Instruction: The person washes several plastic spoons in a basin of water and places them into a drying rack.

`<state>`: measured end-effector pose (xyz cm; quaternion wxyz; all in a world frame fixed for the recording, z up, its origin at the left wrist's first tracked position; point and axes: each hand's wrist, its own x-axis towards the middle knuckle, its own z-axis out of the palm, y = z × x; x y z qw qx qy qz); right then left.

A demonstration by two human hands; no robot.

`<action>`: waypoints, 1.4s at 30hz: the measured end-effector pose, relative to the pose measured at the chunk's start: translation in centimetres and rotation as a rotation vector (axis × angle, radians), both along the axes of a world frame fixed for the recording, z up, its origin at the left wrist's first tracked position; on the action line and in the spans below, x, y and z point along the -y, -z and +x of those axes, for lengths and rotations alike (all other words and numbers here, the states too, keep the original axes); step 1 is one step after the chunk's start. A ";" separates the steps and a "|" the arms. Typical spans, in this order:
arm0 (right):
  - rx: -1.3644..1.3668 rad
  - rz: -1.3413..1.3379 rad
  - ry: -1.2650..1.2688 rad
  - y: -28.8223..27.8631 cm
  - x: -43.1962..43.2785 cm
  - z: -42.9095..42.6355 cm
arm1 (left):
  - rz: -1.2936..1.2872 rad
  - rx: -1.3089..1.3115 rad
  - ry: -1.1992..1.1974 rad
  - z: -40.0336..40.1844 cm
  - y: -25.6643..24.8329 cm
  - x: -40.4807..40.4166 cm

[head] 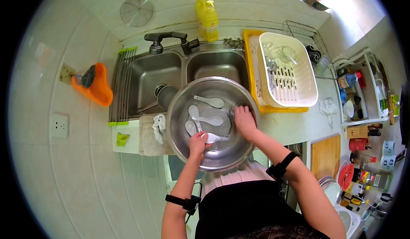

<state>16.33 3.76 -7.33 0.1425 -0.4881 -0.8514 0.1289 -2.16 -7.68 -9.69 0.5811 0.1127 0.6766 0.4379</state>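
A large stainless steel basin (221, 157) with shallow water rests over the front of the sink. My left hand (197, 144) pinches a white soup spoon (214, 138) by one end, low inside the basin. Several other pale soup spoons lie in the water, among them one (209, 101) towards the far side and one (213, 121) near the middle. My right hand (245, 120) is inside the basin at its right wall, palm down. A dark grey, scrubber-like thing (231, 112) shows by its fingertips; whether the fingers grip it is hidden.
Behind the basin is a double-bowl steel sink (157, 66) with a dark faucet (169, 39). A yellow pump bottle (209, 21) stands at the back. To the right, a white drying basket (288, 98) holds glassware on a yellow-edged tray (251, 59). A roll-up rack (123, 85) lies left.
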 end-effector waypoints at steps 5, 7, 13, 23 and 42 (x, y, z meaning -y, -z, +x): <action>-0.329 -0.688 -0.109 -0.1 4.1 -2.5 | -0.035 0.012 -0.030 0.9 0.5 -0.4; -0.399 -0.428 -0.260 -1.3 6.2 -3.6 | -0.012 0.115 -0.098 1.1 0.8 -0.5; -0.217 0.011 -0.365 -3.9 6.6 -4.5 | 0.114 0.421 -0.190 0.1 0.4 0.5; -0.093 0.088 -0.364 -5.4 2.5 0.9 | 0.256 0.294 -0.282 -2.2 -5.1 1.2; 0.190 -0.443 -0.080 0.4 3.2 -1.5 | -0.034 0.095 -0.257 0.4 -0.2 0.5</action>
